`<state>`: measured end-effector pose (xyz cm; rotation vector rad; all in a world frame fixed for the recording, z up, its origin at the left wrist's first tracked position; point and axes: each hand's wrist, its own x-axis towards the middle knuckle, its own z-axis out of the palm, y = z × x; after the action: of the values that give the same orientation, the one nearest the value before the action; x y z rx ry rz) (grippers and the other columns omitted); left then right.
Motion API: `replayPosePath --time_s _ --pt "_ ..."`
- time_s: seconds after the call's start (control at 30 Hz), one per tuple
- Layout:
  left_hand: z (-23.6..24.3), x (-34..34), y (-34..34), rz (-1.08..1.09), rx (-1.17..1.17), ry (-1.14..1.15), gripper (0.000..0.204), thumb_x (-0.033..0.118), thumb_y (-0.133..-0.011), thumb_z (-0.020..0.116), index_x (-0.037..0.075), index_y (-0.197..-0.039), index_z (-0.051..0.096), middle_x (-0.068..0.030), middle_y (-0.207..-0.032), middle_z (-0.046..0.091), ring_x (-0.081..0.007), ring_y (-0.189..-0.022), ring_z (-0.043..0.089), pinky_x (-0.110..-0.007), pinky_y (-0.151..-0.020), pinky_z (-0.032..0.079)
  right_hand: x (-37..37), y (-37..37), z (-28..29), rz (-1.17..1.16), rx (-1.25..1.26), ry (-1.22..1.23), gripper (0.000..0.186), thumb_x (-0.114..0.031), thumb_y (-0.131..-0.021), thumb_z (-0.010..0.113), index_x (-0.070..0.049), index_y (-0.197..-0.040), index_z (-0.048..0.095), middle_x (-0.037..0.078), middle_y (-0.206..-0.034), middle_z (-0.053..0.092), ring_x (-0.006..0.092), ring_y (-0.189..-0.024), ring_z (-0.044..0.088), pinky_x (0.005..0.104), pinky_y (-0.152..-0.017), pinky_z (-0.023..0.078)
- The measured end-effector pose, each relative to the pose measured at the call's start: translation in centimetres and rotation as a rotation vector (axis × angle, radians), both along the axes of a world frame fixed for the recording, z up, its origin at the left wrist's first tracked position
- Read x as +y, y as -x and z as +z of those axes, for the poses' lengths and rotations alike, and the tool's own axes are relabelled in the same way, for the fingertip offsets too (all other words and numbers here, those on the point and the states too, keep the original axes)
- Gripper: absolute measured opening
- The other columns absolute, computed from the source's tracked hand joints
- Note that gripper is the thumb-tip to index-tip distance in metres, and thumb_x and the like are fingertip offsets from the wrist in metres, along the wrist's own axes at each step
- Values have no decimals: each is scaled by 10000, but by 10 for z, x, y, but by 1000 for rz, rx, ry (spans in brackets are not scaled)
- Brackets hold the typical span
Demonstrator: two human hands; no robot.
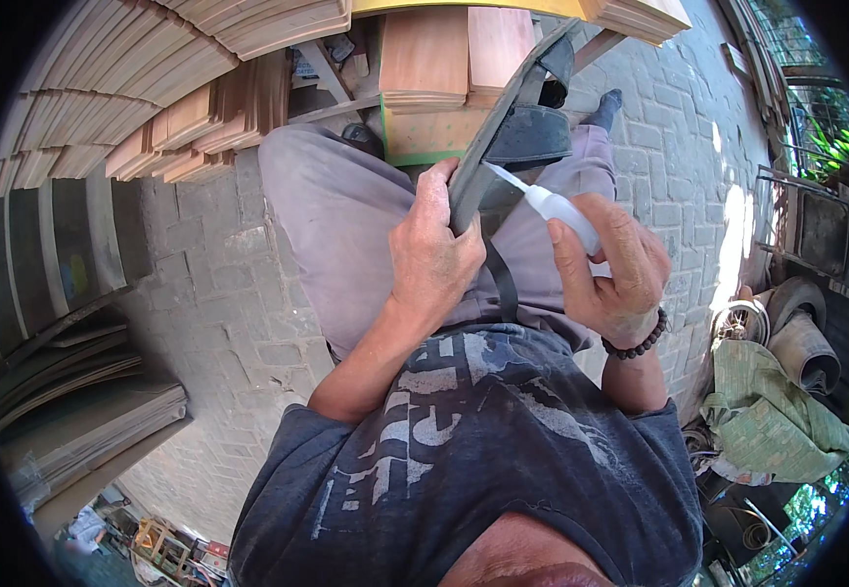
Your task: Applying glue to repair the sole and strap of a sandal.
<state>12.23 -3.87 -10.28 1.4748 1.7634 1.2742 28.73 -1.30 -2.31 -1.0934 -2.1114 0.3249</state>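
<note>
A dark sandal with wide black straps is held upright on its edge in front of me. My left hand grips it by the near end of its sole, with the thumb on one side and the fingers on the other. In my right hand is a small white glue bottle, pinched between thumb and fingers. The bottle's long thin nozzle points left, its tip at the sole beside the strap; whether it touches cannot be made out.
Stacks of thin wooden boards stand at the far left, and more boards lie ahead. Flat sheets are piled at my left. On my right are a green cloth and a metal-framed chair. Grey paving surrounds me.
</note>
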Motion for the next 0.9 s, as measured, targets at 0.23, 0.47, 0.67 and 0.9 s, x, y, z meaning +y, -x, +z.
replayPosePath --time_s 0.23,0.47,0.67,0.9 --pt "2 -2 -2 -2 -34 45 415 9 -812 654 25 -1208 532 -205 -1017 671 -386 -873 684 -430 -725 544 -1 -2 2 16 -17 14 227 -30 -798 744 26 -987 633 138 -815 661 283 -663 663 350 -572 505" --pt "3 -1 -4 -12 -45 43 405 4 -816 652 21 -1203 534 -210 -1008 671 -382 -874 687 -426 -729 545 0 -7 -1 7 -12 -25 216 -52 -799 759 34 -972 663 93 -822 681 151 -550 577 259 -480 416" --pt "3 -1 -5 -1 -80 62 401 -2 -818 646 22 -1202 534 -216 -1009 671 -379 -870 690 -425 -727 546 0 -5 2 -6 -17 -8 209 -51 -799 757 33 -965 662 89 -818 680 153 -547 574 263 -477 415" --pt "3 2 -6 14 -145 52 386 0 -824 640 30 -1196 540 -204 -974 679 -339 -873 701 -405 -739 539 1 -4 4 -5 -1 -6 189 -43 -805 749 39 -953 666 101 -822 682 134 -567 583 259 -497 423"
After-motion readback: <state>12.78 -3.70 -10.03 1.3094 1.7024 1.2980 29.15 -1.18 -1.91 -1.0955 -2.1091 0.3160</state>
